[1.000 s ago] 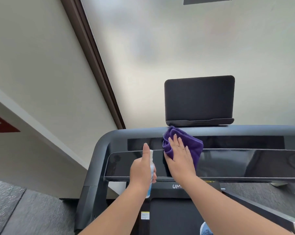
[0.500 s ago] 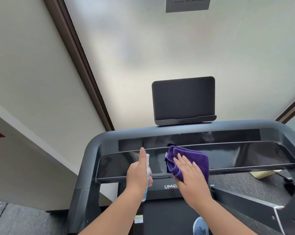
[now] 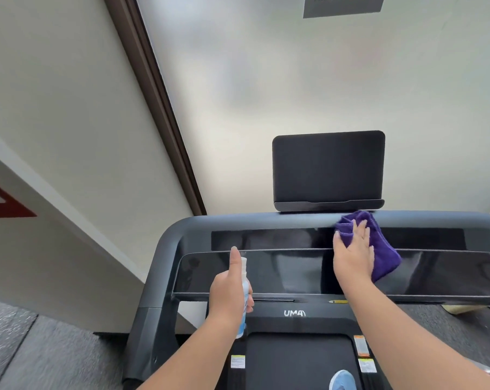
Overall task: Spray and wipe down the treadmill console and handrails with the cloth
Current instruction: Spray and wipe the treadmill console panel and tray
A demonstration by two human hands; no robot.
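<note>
The dark treadmill console (image 3: 277, 273) spans the lower middle, with a glossy black panel and a grey curved handrail (image 3: 165, 249) around its top and left side. My right hand (image 3: 352, 254) presses a purple cloth (image 3: 381, 246) flat against the console's upper strip, right of centre, just below the tablet holder. My left hand (image 3: 229, 294) grips a small white spray bottle (image 3: 244, 296) upright in front of the panel's left part, thumb up along its top.
A black tablet holder (image 3: 328, 170) stands on top of the console. The treadmill belt (image 3: 297, 361) runs below, with a blue shoe (image 3: 342, 381) on it. A pale wall and a dark door frame (image 3: 159, 108) lie beyond. Grey floor lies to the left.
My right hand has slid the purple cloth up and to the right across the console, from the glossy panel to the upper strip. The left hand with the bottle stayed roughly where it was.
</note>
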